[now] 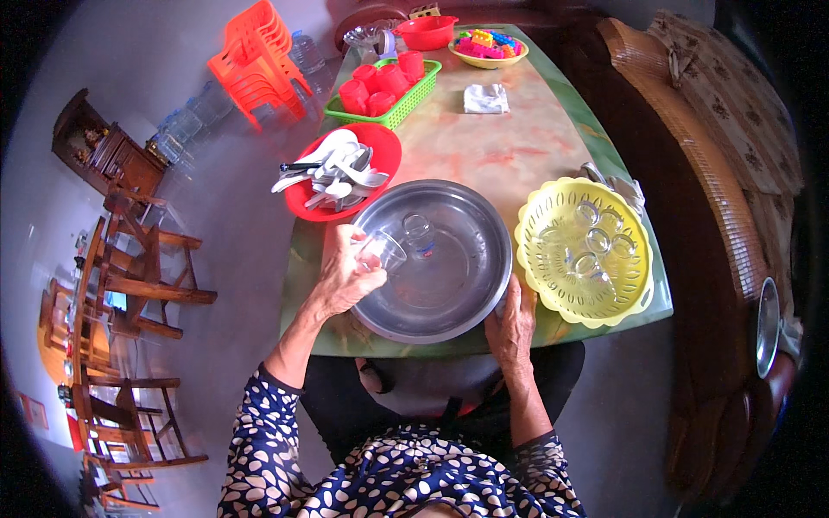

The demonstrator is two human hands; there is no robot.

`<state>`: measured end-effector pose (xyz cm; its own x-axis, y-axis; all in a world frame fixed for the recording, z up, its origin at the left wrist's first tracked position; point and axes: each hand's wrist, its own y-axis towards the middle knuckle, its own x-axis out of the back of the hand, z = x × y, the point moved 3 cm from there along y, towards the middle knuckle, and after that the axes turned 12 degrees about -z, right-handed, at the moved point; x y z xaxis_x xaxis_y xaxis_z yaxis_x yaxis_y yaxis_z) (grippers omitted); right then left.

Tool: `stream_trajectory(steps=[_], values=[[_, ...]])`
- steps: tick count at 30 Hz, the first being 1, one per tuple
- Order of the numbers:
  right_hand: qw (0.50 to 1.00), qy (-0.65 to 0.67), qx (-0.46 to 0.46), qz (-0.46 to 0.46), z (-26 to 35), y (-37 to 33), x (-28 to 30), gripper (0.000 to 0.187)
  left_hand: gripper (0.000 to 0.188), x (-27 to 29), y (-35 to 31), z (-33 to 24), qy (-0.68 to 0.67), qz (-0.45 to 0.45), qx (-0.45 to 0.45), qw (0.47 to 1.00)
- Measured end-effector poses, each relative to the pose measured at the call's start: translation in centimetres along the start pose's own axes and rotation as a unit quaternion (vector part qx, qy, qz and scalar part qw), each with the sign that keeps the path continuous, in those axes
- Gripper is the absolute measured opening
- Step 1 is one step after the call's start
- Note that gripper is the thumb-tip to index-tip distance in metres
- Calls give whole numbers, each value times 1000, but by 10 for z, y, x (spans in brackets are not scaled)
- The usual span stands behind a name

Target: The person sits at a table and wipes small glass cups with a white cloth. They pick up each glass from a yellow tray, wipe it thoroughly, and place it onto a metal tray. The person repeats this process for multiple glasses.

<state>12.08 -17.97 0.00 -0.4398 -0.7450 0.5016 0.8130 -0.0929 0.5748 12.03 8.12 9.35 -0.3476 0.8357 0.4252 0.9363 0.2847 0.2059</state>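
A wide metal basin [432, 332] stands at the near edge of the table. Over its left rim, my left hand [350, 272] is closed round a clear drinking glass [385, 250], tilted with its mouth toward the basin's middle. Another clear glass [420, 237] sits inside the basin. My right hand [514, 324] grips the basin's lower right rim, its fingers pointing away from me. To the right of that hand is a yellow plastic basket [635, 293] with several clear glasses [598, 240] in it.
Left of the basin's far side, a red bowl [393, 151] holds several white spoons [332, 168]. Behind it, a green basket [414, 99] contains red cups [393, 82]. Farther back are a folded white cloth [486, 99], a bowl of toy blocks [490, 43] and a red basin [427, 33].
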Motion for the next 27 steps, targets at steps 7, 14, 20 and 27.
stream_trajectory(steps=[7,14,20,27], values=[[1000,-2,1,-4,-4,-2,-1,63,49,-10,12,-12,350,50,-78,932],[1000,-2,1,-1,-6,-3,-3,68,52,-27,24,8,362,40,-144,920],[1000,-12,13,-6,-11,-7,-4,66,54,-39,23,7,386,44,-165,907],[1000,4,2,-14,-5,-5,-4,59,73,-32,20,11,291,17,-106,951]])
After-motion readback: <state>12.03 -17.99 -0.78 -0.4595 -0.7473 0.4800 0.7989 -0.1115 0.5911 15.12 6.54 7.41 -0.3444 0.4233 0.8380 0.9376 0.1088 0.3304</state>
